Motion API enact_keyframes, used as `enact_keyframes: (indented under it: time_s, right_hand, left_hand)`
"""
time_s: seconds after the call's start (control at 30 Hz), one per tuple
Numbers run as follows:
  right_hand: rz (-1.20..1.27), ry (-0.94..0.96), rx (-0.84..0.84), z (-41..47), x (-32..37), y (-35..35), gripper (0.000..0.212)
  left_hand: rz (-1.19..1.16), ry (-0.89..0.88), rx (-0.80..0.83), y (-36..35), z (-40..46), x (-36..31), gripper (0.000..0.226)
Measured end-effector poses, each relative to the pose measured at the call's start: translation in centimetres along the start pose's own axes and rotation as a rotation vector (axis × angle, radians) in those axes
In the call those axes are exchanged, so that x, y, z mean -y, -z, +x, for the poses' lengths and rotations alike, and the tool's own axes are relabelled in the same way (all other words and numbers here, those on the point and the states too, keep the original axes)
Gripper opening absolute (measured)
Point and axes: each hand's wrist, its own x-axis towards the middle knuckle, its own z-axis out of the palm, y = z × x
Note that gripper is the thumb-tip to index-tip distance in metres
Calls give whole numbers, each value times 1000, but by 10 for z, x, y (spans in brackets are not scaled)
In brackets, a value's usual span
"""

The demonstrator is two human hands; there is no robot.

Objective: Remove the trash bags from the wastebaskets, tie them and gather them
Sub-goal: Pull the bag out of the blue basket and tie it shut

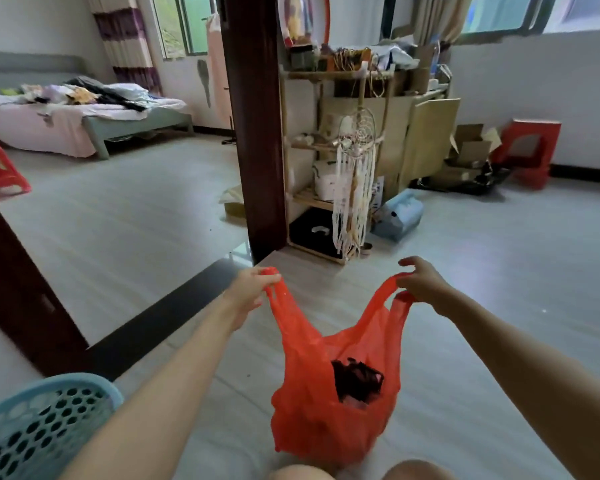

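Note:
A red plastic trash bag [312, 386] hangs in front of me above the floor, with something dark showing through its side. My left hand [252, 289] is shut on the bag's left handle loop. My right hand [421, 282] pinches the right handle loop. The two handles are pulled apart, so the bag's mouth is stretched wide. A light blue perforated wastebasket [32, 427] stands at the bottom left, beside my left forearm; I see no bag inside it from this angle.
A dark wooden door post [257, 133] and a black threshold strip [160, 317] lie ahead on the left. A cluttered bamboo shelf [336, 161] stands behind the post. Red stools [527, 150], cardboard boxes [471, 150] and a bed [84, 116] line the walls.

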Motion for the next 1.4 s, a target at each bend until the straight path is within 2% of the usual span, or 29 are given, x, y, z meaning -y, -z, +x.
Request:
enact_keyframes:
  time_s: [0.07,0.13,0.2,0.27,0.33,0.4,0.43,0.47,0.5,0.6,0.63,0.67,0.7,0.8,0.9,1.0,1.07,1.1,1.17,1.23,1.3,1.37,1.4]
  right_hand:
    - [9,21,30,-3,-11,9,53]
    - [-269,89,-61,-6,-28,21,51]
    - [-649,174,-190,-12,-43,30,42]
    - [-834,221,-284,-14,-56,40,36]
    - [-804,227,-336,-10,-67,46,34]
    - [-610,248,-360,-7,-71,53,31]
    - [-458,262,-353,-4,-72,55,29]
    - [-286,255,-333,-2,-73,57,28]
    - [-123,225,-295,-1,-73,57,28]
    - [194,164,-191,-3,-85,51,32]
    - [249,168,-178,-5,-92,47,34]
    - [282,184,-177,-8,-99,44,41]
    - [284,198,-185,-11,-108,40,50]
    - [140,249,-150,-17,-141,29,79]
    - [-60,275,98,-14,-175,17,105]
    - [-268,304,305,4,-200,-4,117]
    - [-348,290,335,19,-206,-19,123]
    - [-366,289,334,28,-208,-26,125]
    - [-348,322,327,50,-209,-39,116]
    - [-244,314,315,68,-203,-49,83]
    - [-78,287,248,88,-195,-62,35]
    - [152,185,122,100,-188,-74,23]
    - [286,113,43,106,-185,-79,19]
  left_hand:
    - [-69,1,20,-10,1,8,12]
    - [32,32,-16,-21,6,17,20]
    - [346,19,-118,-22,13,18,22]
    - [784,-48,-216,-24,15,10,17]
    - [1072,-128,-292,-28,15,2,24]
    - [1194,-224,-371,-37,15,-5,27]
    - [1164,-254,-399,-42,14,-7,27]
    - [1037,-268,-401,-49,14,-7,26]
    - [816,-254,-367,-55,16,-5,26]
    - [-35,-58,-19,-68,13,2,33]
    - [-218,-25,66,-71,11,10,38]
    - [-300,-16,104,-73,8,19,45]
    - [-278,-22,92,-74,5,31,52]
    - [71,-66,59,-75,4,75,84]
    - [311,-88,157,-85,7,111,117]
    - [552,-251,255,-108,29,147,137]
    - [700,-244,237,-118,53,170,144]
    - [695,-211,212,-122,67,174,146]
    - [545,-197,120,-130,88,173,132]
    - [470,-234,28,-139,104,164,115]
    - [486,-193,-18,-148,130,167,75]
    - [423,-198,-128,-156,146,169,32]
    - [308,-173,-171,-160,153,171,20]
